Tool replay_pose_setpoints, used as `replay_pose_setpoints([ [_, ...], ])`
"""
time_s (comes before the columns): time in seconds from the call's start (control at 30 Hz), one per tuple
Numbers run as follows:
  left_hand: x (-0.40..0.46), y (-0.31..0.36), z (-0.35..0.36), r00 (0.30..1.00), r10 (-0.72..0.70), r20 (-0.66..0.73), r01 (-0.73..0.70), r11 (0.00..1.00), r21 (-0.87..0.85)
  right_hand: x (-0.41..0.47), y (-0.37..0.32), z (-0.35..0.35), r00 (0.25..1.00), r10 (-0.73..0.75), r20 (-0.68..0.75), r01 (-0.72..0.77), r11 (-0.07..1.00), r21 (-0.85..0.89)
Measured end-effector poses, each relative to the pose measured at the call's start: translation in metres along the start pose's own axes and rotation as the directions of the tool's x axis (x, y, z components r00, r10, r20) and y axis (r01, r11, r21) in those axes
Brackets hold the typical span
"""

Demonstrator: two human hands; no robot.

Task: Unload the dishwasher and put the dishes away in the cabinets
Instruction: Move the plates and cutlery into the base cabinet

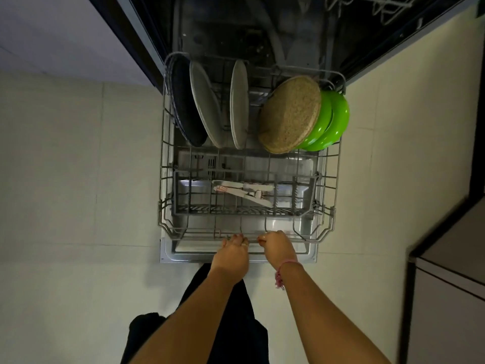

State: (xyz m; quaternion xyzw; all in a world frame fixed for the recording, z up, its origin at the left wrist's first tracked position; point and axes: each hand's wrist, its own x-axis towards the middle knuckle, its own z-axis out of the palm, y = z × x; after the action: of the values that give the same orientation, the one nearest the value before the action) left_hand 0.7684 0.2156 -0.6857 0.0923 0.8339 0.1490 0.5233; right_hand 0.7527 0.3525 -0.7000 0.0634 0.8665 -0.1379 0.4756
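The grey wire lower rack [331,179] stands pulled out over the open dishwasher door [168,254]. My left hand [232,254] and my right hand [278,246] both grip the rack's front rail, fingers curled over the wire. At the back of the rack stand a dark plate [187,109], two pale plates [207,106] [238,103], a speckled tan plate [290,114] and two green bowls [332,119], all on edge. The cutlery basket [183,203] in front holds a few pale utensils [244,191].
The dishwasher's dark interior [236,30] opens behind the rack, with the upper rack [372,3] at the top right. Pale floor tiles [78,179] lie on both sides. A grey cabinet [451,298] stands at the right edge. My dark clothing shows below.
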Motion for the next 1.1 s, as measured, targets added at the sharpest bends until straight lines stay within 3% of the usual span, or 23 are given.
replay_pose_setpoints([
  [0.13, -0.003, 0.001, 0.003, 1.0, 0.009, 0.023, -0.007, 0.995, -0.104, -0.003, -0.003, 0.005, 0.999, 0.015, -0.033, -0.015, 1.0, -0.017],
  [0.27, -0.003, -0.005, -0.009, 0.999, 0.016, 0.029, -0.007, 0.961, -0.278, -0.003, -0.017, -0.004, 0.995, 0.098, 0.035, -0.097, 0.995, -0.019],
  [0.4, -0.003, -0.032, -0.045, 0.976, -0.168, -0.137, 0.068, 0.838, -0.541, 0.001, -0.045, -0.025, 0.994, 0.076, 0.077, -0.081, 0.995, 0.062],
  [0.53, 0.001, -0.067, -0.108, 0.86, -0.456, -0.23, 0.095, 0.585, -0.805, 0.015, -0.082, -0.053, 0.995, 0.066, 0.069, -0.084, 0.944, 0.319],
  [0.7, 0.019, -0.085, -0.2, 0.666, -0.641, -0.38, -0.152, 0.383, -0.911, 0.029, -0.118, -0.082, 0.998, 0.06, -0.015, -0.044, 0.865, 0.5],
  [0.77, 0.033, -0.087, -0.225, 0.644, -0.628, -0.436, -0.201, 0.412, -0.889, 0.033, -0.126, -0.086, 0.997, 0.073, -0.033, -0.041, 0.822, 0.567],
  [0.97, 0.065, -0.101, -0.237, 0.658, -0.585, -0.475, -0.098, 0.558, -0.824, 0.043, -0.131, -0.08, 0.99, 0.141, -0.004, -0.093, 0.675, 0.731],
  [1.1, 0.049, -0.1, -0.23, 0.543, -0.624, -0.562, -0.127, 0.6, -0.79, 0.051, -0.131, -0.079, 0.985, 0.167, 0.034, -0.129, 0.597, 0.792],
])
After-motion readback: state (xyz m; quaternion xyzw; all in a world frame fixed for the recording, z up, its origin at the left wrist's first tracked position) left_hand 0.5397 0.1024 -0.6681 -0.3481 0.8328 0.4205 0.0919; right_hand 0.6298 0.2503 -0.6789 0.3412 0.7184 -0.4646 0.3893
